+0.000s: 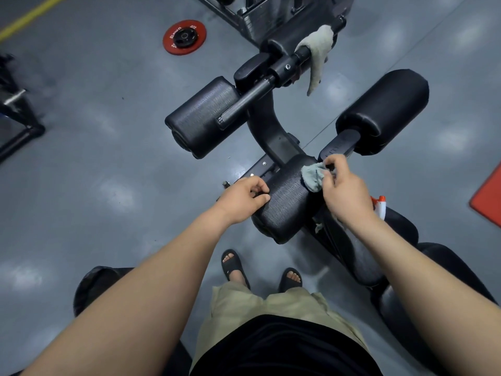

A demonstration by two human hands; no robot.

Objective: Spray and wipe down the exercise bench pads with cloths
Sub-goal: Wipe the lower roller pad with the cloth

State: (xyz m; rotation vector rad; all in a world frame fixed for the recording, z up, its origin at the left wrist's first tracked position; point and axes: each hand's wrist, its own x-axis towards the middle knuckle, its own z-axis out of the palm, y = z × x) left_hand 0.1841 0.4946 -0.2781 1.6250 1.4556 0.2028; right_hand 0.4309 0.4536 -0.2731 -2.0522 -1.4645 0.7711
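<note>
A black roller pad (284,202) of the exercise bench lies just in front of me. My left hand (244,198) rests on its left end, fingers curled against the pad. My right hand (343,189) pinches a small grey-green cloth (313,176) pressed on the pad's upper right side. Two more black roller pads sit farther out, one on the left (200,118) and one on the right (385,109). A second, pale cloth (318,54) hangs over the bench's metal bar. A spray bottle's white and orange top (379,204) shows behind my right wrist.
The bench seat pad (360,256) runs to the lower right. A red weight plate (184,37) lies on the grey floor at the back. A dark rack frame (19,118) stands at the left, a red mat (488,198) at the right edge. My sandalled feet (260,270) stand beside the bench.
</note>
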